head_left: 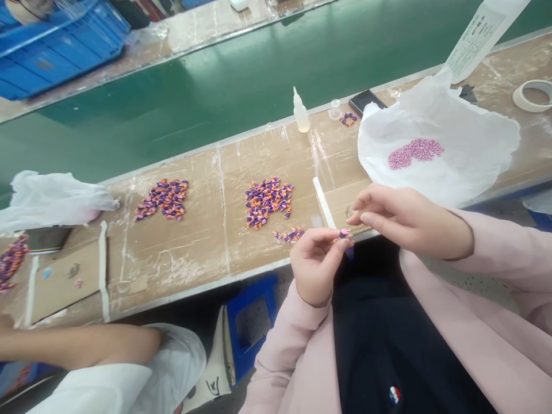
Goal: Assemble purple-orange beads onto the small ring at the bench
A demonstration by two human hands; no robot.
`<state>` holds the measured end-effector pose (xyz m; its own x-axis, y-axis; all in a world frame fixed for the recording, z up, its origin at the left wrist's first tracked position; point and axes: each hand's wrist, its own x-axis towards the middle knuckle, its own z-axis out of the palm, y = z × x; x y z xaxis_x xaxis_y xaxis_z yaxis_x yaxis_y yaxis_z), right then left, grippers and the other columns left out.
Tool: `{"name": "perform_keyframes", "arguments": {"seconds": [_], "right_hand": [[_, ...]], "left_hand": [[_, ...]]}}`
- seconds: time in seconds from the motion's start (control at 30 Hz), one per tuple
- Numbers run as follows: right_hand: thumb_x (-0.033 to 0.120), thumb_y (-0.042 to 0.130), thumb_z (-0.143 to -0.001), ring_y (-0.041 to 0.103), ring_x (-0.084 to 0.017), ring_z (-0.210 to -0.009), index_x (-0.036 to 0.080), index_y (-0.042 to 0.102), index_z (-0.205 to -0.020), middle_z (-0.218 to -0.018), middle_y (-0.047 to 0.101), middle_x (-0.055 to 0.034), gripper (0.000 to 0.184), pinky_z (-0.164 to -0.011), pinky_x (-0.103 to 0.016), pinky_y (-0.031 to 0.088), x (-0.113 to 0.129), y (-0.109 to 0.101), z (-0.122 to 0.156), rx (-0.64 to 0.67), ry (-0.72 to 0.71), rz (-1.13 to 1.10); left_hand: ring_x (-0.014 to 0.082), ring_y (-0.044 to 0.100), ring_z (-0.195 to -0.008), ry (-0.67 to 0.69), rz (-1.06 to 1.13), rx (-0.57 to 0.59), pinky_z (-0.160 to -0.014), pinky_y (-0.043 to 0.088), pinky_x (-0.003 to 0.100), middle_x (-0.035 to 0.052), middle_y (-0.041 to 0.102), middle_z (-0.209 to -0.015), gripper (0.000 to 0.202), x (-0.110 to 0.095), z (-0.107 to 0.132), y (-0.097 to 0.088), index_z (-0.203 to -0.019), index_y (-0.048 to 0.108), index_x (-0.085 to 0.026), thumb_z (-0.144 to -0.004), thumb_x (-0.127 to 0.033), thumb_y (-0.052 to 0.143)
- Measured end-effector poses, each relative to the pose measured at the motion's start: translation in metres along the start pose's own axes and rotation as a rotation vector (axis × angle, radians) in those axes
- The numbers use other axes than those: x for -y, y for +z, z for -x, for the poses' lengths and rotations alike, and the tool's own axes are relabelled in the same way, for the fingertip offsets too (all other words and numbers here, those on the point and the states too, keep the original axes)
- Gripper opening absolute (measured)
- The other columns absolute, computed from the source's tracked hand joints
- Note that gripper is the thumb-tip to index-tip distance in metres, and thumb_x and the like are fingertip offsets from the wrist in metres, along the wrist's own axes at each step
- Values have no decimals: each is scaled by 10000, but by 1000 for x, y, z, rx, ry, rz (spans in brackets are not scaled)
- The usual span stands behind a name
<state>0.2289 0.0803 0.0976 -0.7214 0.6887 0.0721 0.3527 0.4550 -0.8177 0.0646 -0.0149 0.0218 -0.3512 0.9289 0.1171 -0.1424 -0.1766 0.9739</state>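
Observation:
My left hand (317, 261) is closed in a pinch near the table's front edge. Between its thumb and fingertips sits a small purple piece with a pink top (344, 233). Just to the right, my right hand (401, 221) hovers with fingers stretched toward the left and the thumb a little apart; I see nothing held in it. A small round clear object (349, 211) lies by its fingertips, partly covered. A few purple and orange pieces (290, 234) lie left of my left hand, below a larger pile of such pieces (269, 201). A white strip (324, 202) runs along the table behind my hands.
Pink beads (414, 153) lie on white sheeting (470, 138) at right. A dropper bottle (301, 112), a clear cup (334, 110), a phone (366, 102) and a tape roll (533, 96) stand farther back. Another pile (162, 199) and a co-worker's arm (81, 345) are at left.

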Motion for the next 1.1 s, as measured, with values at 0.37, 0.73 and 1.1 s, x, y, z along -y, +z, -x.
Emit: {"name": "perform_keyframes", "arguments": {"seconds": [0.37,0.73,1.1], "right_hand": [[290,560,-905,725,-223,-858,235,666,-946,-931,756,-40,126,-724,-336,567,-43,-37,17,-144,111,120],[359,570,-875,722,-248,-884,212,675,-893,-903,760,-55,182,-748,-365,560,-54,-45,18,-279,213,106],[134,586,-892,716,-187,-918,163,647,-858,-923,757,-101,75,-869,-333,554,-57,-74,18,-565,488,-2]], "left_hand": [[163,615,-627,-146,-1042,151,-642,482,283,5,687,-670,115,5,-59,-87,-823,730,-189,-793,-283,671],[256,703,-881,-203,-1657,289,-777,498,339,57,758,-875,97,0,-107,-66,-871,700,-201,-803,-194,631],[278,691,-903,-5,-1704,511,-715,489,334,112,739,-940,219,0,-102,-76,-912,699,-193,-813,-139,511]]}}
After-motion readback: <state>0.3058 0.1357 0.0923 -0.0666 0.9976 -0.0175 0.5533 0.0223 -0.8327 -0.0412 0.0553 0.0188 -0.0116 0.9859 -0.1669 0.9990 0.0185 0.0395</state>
